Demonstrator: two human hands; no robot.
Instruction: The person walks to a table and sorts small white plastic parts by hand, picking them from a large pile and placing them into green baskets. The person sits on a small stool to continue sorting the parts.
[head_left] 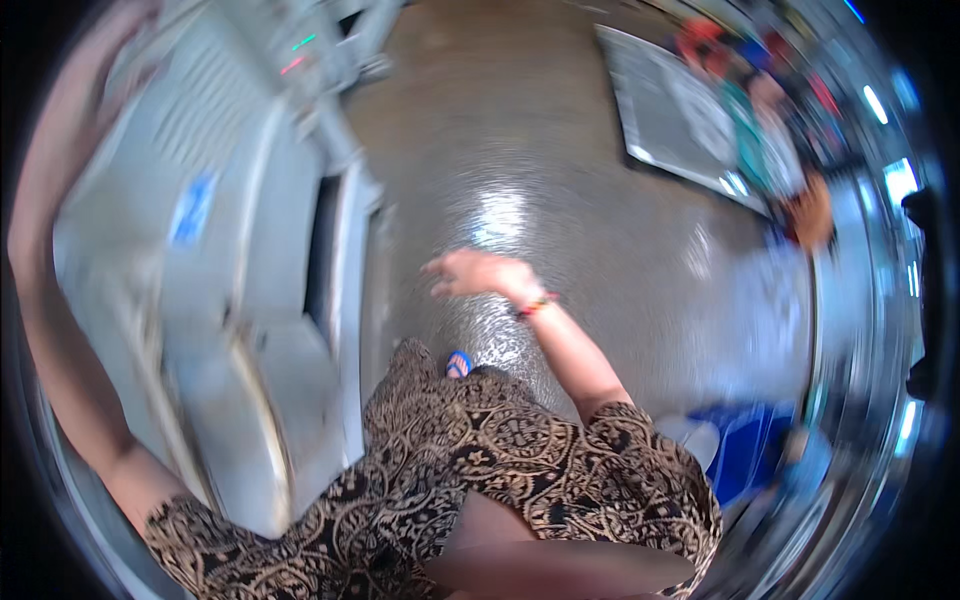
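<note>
My left hand point(105, 65) is raised high at the upper left, beside a large pale grey machine point(215, 130). It is blurred and partly cut by the dark rim, but the thumb stands apart from the fingers and nothing shows in its grip. I cannot tell whether it touches the machine. Over the wet floor in the middle hangs my right hand point(475, 274), loosely bent, with fingers apart and nothing held. A red and yellow band circles that wrist. The machine has a blue label point(193, 209) and small green and red lights on its front.
Wet, shiny floor point(520, 130) stretches ahead. A metal-topped table point(660, 110) stands at the far right, with blurred people or coloured items along it. A blue crate point(745, 450) lies at the lower right. My foot in a blue sandal point(458, 364) shows below.
</note>
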